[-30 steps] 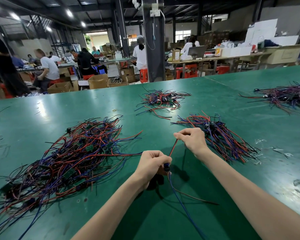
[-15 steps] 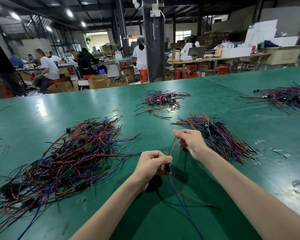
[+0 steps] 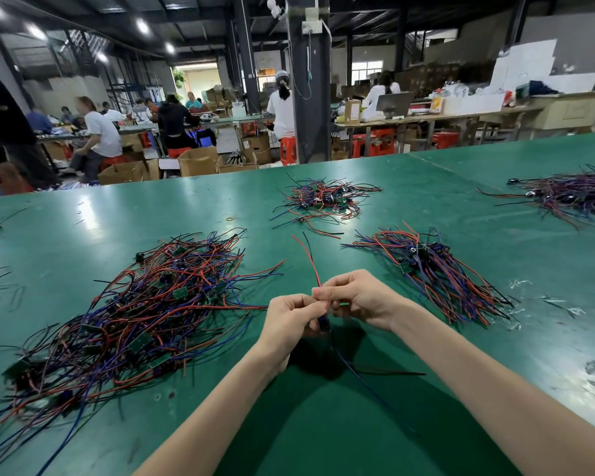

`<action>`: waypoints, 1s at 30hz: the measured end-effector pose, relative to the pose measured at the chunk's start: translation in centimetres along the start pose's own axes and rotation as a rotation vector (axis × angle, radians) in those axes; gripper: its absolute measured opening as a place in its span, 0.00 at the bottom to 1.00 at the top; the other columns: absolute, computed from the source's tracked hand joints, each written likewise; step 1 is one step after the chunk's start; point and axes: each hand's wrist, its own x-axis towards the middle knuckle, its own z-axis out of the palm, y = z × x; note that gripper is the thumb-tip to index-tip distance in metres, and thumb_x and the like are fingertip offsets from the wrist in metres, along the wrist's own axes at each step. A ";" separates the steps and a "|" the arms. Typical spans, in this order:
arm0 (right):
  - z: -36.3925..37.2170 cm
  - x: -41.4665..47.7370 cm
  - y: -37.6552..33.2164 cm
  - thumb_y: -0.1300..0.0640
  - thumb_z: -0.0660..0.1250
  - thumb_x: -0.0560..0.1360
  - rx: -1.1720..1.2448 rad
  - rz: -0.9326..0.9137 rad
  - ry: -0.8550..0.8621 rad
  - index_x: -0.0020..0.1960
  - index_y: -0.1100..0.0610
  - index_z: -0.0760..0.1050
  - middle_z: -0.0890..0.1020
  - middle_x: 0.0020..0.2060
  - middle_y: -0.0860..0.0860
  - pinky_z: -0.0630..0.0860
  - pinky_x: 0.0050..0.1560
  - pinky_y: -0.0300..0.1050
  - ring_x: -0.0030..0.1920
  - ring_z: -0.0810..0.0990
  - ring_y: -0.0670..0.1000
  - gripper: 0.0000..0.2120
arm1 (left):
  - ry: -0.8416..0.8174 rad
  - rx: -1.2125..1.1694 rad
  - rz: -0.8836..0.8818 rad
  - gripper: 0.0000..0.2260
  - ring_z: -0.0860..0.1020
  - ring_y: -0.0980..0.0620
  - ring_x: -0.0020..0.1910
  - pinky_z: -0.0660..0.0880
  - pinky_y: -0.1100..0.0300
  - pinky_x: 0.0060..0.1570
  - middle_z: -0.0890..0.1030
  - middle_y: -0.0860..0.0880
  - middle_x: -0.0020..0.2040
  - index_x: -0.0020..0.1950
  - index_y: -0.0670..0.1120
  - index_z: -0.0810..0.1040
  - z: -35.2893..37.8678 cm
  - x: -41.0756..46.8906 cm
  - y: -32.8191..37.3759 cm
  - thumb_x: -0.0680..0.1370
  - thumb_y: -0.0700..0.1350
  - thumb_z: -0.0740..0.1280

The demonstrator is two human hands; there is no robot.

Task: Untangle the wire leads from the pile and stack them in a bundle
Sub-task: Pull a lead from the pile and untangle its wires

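Observation:
A big tangled pile of red, blue and black wire leads (image 3: 134, 314) with small green boards lies on the green table at the left. A straighter bundle of leads (image 3: 437, 273) lies to the right of my hands. My left hand (image 3: 291, 319) and my right hand (image 3: 359, 298) meet above the table and both pinch one wire lead (image 3: 308, 259). Its red and black ends stick up and away from my fingers. Its blue and black tails hang down toward me onto the table. The lead's small dark part sits between my fingers, mostly hidden.
A smaller tangle of leads (image 3: 323, 199) lies farther back in the middle, another heap (image 3: 574, 194) at the far right. Green table (image 3: 323, 434) stretches bare between my arms. Beyond the far edge stand cardboard boxes, a dark pillar (image 3: 308, 80) and seated workers.
My right hand slid back along the lead from near the bundle to meet my left hand. The red and black ends now stand free above my fingers.

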 end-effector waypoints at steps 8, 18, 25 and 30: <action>0.6 0.9 1.2 0.60 0.76 0.67 -0.175 -0.214 0.314 0.31 0.56 0.81 0.77 0.26 0.53 0.65 0.28 0.38 0.25 0.66 0.46 0.08 | -0.001 -0.003 -0.039 0.15 0.68 0.56 0.20 0.72 0.64 0.27 0.70 0.49 0.21 0.27 0.41 0.73 0.2 0.2 -0.3 0.74 0.35 0.69; -2.0 1.9 1.7 0.58 0.75 0.69 -0.392 -0.291 0.617 0.35 0.57 0.83 0.80 0.28 0.51 0.69 0.37 0.39 0.30 0.71 0.45 0.05 | -0.184 -0.024 -0.103 0.18 0.71 0.54 0.23 0.76 0.61 0.27 0.73 0.45 0.26 0.25 0.42 0.73 1.0 -0.7 0.3 0.74 0.33 0.68; -6.5 2.3 1.9 0.59 0.75 0.69 -0.243 -0.167 0.872 0.33 0.57 0.80 0.72 0.19 0.46 0.65 0.27 0.36 0.21 0.67 0.44 0.08 | -0.596 0.094 -0.113 0.17 0.76 0.56 0.24 0.74 0.66 0.28 0.77 0.51 0.25 0.26 0.47 0.77 2.2 -3.2 0.9 0.74 0.33 0.68; -7.5 2.7 1.6 0.61 0.74 0.71 0.096 -0.154 0.732 0.34 0.59 0.77 0.74 0.28 0.54 0.69 0.26 0.35 0.20 0.68 0.43 0.09 | -0.462 0.058 -0.073 0.17 0.73 0.56 0.24 0.75 0.63 0.28 0.75 0.50 0.26 0.26 0.47 0.77 2.5 -2.5 0.9 0.74 0.34 0.69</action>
